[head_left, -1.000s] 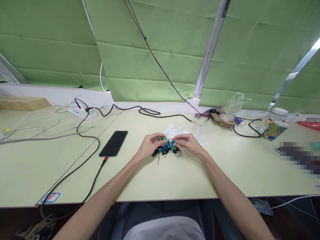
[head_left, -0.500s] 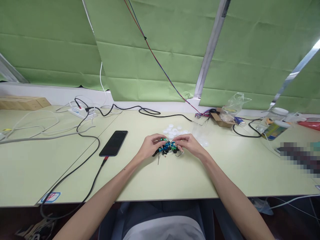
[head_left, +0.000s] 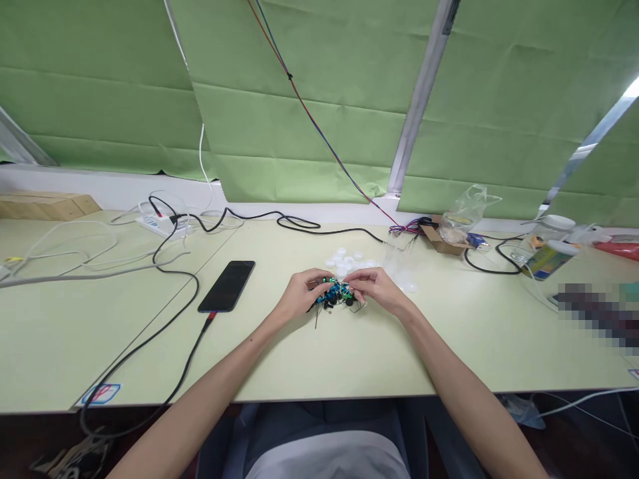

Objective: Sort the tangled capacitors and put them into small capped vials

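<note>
Both my hands meet over a small pile of electronic components (head_left: 329,293), blue, black and green, some with thin wire legs. Between the thumb and fingertips of my left hand (head_left: 303,290) is a small green component with wire leads (head_left: 328,280). My right hand (head_left: 375,287) is closed in a pinch just to the right, close to the green part; what its fingertips hold is too small to make out. Right behind the hands lie several round white caps (head_left: 342,261), partly covered by the fingers.
Left of my hands a black phone (head_left: 227,286) lies on the table (head_left: 329,366), plugged into a black cable (head_left: 192,352). A power strip (head_left: 162,225) stands at the back left. Back right are a cardboard box (head_left: 444,243), a plastic bag (head_left: 466,213) and a canister (head_left: 552,259).
The fingertips of both hands have shifted slightly around the small green component. Arms, pile and the rest of the table look the same.
</note>
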Motion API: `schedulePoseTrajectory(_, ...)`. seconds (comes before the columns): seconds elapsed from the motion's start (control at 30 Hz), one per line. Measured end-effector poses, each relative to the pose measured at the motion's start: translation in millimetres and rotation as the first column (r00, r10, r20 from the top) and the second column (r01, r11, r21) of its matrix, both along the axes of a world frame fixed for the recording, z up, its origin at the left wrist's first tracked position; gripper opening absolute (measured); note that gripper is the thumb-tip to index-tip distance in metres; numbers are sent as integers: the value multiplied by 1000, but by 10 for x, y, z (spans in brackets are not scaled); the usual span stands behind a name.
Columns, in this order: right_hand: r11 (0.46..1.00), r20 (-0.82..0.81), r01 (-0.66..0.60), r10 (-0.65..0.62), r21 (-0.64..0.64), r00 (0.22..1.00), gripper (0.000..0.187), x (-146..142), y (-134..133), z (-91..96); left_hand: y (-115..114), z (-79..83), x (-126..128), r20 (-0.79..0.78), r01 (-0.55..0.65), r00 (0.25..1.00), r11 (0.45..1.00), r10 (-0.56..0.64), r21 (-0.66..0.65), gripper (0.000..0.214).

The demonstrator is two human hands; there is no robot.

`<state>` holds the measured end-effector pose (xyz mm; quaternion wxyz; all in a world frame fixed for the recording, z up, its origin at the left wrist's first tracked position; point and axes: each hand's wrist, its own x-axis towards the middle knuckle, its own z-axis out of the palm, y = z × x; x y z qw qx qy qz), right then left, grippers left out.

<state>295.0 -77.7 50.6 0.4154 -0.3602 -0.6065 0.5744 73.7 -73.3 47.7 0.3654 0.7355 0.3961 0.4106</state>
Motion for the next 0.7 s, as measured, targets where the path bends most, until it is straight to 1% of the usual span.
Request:
schedulePoseTrajectory(0.13,999,-93,7,-10,-38,996,32,-9,-1,10,-20,33,6,39,19,999,998,-17,-57,33)
schedulePoseTrajectory(0.27,997,-185,-14,1,-70,983,34,-35,8,-1,-24,33,3,66,42,997,997,-38,-62,34)
schedulePoseTrajectory(0.43,991,-241,-17,-16,-133,970,40,-46,32,-36,-30,13,3,89,37,996,997,-31,-73,35)
schedulePoseTrajectory(0.57,986,-307,-38,-14,-165,952,38,-38,34,-49,-44,14,10,104,49,994,996,-41,-80,33)
schedulePoseTrajectory(0.7,986,-356,-53,-7,-157,935,33,-43,45,-82,-49,23,14,114,56,992,996,-48,-69,31)
